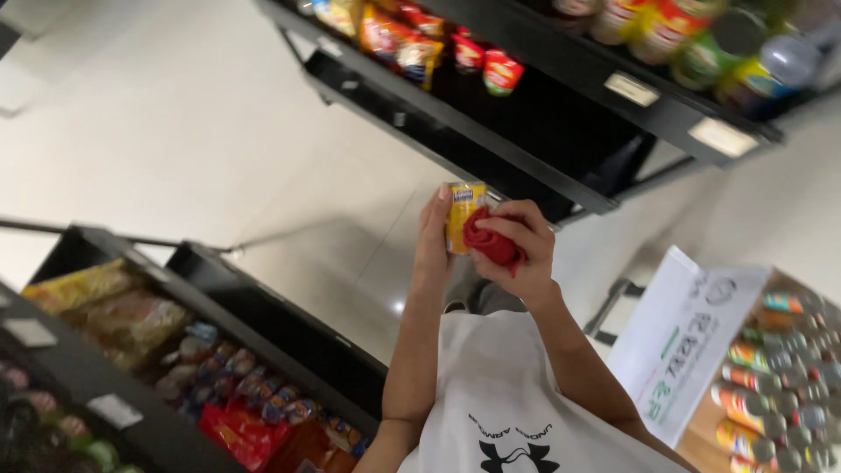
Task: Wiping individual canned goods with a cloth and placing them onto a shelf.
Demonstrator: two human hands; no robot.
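1. Both forearms raised in front of the chest, elbows bent, wrists close together above a white shirt (pixel 499 394).
2. Left hand (pixel 432 232) upright, fingers straight and pressed along the side of a yellow can (pixel 462 215), thumb hidden behind it; grasping the can.
3. Right hand (pixel 517 241) curled into a loose fist, clenched around a red cloth (pixel 489 241), knuckles facing the camera.
4. Cloth bunched and pressed against the can's right side, touching it.
5. Count in hand: one can, one cloth.
6. Can upright between the two hands, top rim level with the left fingertips, held above a pale tiled floor (pixel 175 131).
7. Two black shelves visible: upper shelf (pixel 491 131) beyond the hands, carrying packets and several jars, blurred; lower shelf (pixel 263 315) at the left, well apart from the hands, holding bags and small wrapped goods.
8. One white sign (pixel 683 342) at the right, beside rows of bottles (pixel 771 385); exact bottle count not clear.
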